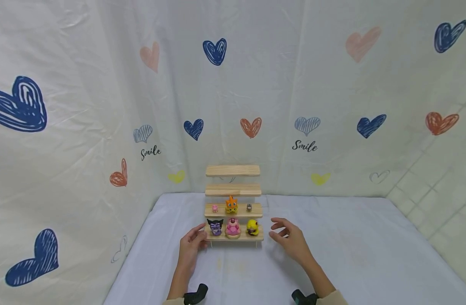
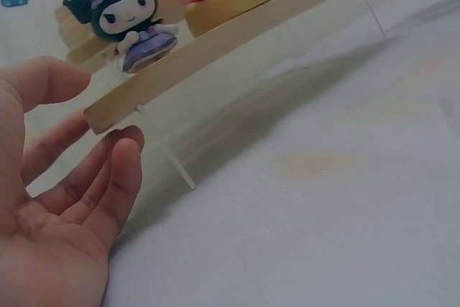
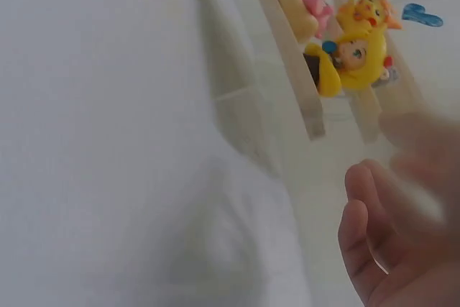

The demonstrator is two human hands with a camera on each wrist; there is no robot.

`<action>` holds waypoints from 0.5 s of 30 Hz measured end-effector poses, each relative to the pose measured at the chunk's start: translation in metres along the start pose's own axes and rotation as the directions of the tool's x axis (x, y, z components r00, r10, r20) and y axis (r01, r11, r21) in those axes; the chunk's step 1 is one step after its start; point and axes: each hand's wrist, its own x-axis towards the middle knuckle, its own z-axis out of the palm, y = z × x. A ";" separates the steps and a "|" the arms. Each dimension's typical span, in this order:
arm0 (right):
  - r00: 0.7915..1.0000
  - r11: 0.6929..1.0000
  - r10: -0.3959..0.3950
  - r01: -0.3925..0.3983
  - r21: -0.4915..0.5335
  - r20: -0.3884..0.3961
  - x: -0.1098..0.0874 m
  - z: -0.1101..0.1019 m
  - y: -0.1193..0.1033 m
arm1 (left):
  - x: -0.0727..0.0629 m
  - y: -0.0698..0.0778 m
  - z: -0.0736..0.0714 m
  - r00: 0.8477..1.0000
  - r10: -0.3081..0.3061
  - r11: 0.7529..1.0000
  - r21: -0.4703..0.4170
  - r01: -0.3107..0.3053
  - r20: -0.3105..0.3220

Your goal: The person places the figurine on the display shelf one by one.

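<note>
A tiered wooden display shelf [image 1: 233, 170] stands on the cloth, figurines on its two lower steps. On the bottom step sit a black-and-purple figurine [image 1: 215, 227], a pink figurine [image 1: 233, 229] and a yellow one [image 1: 252, 228]. Above them an orange-and-yellow figurine [image 1: 231, 205] stands between a small pink one [image 1: 215, 208] and a small grey one [image 1: 249, 207]. My left hand [image 1: 192, 245] is at the bottom step's left end, loosely bent fingers beside and beneath the corner, thumb raised off it. Apart from the right end, my right hand [image 1: 290, 240] holds nothing, fingers loosely bent.
White cloth [image 1: 351, 245] covers the table, and a curtain printed with hearts [image 1: 278, 84] hangs behind and at the sides. Thin clear legs [image 2: 169, 150] support the bottom step. The upper two steps bear no figurines.
</note>
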 end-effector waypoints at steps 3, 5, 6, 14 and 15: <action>1.000 1.000 -0.001 0.001 -0.026 0.003 -0.001 -0.016 0.006 | 0.000 0.002 -0.001 1.000 0.010 1.000 -0.011 -0.011 -0.010; 1.000 0.999 -0.010 0.010 -0.040 0.007 -0.002 -0.027 0.009 | -0.001 0.005 -0.002 1.000 0.024 1.000 -0.006 -0.024 -0.020; 1.000 0.999 -0.014 0.014 -0.047 0.010 -0.002 -0.032 0.011 | -0.002 0.006 -0.003 0.999 0.032 0.999 0.004 -0.032 -0.027; 0.995 0.990 -0.099 0.100 -0.103 0.018 -0.001 -0.070 0.021 | -0.005 0.028 -0.020 0.986 0.154 0.909 0.400 -0.119 -0.058; 0.994 0.987 -0.110 0.112 -0.114 0.018 0.000 -0.074 0.022 | -0.005 0.032 -0.022 0.984 0.171 0.883 0.450 -0.132 -0.047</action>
